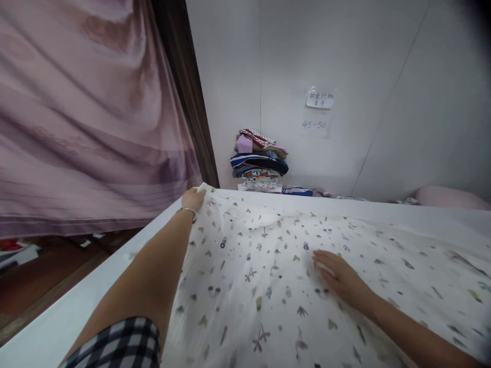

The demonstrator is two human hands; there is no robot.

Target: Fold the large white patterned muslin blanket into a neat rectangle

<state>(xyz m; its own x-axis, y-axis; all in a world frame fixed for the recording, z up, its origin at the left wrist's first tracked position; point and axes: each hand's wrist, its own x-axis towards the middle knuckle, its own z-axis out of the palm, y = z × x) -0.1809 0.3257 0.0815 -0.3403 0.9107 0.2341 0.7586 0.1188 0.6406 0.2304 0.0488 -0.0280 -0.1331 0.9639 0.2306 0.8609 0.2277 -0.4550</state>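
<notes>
A thin white cloth (pixel 268 306) printed with small leaves, sprigs and dark motifs lies spread over a white table, with some wrinkles near its far edge. At the cloth's far left corner, my left hand (pixel 194 199) is closed on the fabric, arm stretched out and a bracelet at the wrist. My right hand (pixel 341 278) rests on the middle of the cloth, palm down, its fingers extended and slightly bent, gripping nothing that I can see.
Folded fabrics (pixel 260 162) are stacked against the wall beyond the table (pixel 76 301). More cloth lies low along the wall, with a pink bundle (pixel 448 197) at right. A pink curtain (pixel 88 117) hangs at left. Handwritten paper signs (pixel 319 98) are on the wall.
</notes>
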